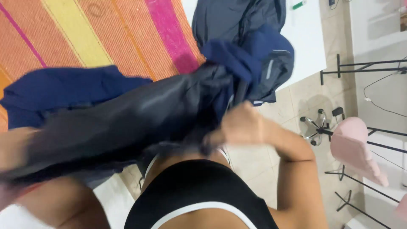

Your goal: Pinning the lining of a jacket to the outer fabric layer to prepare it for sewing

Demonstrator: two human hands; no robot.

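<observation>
Over at the left, the left hand (17, 148) is blurred and half buried under the dark, glossy, thin jacket (127, 118), so I cannot tell whether it grips or only props. That jacket hangs in mid-air across the person's chest, above a striped orange, yellow and pink woven mat (85, 29). It looks light, limp and slick, likely to slide through loose fingers; a hem or seam seems the safest hold. To the right, the right hand (241, 125) is closed on a bunched edge of it, beneath a navy blue garment (250, 55).
</observation>
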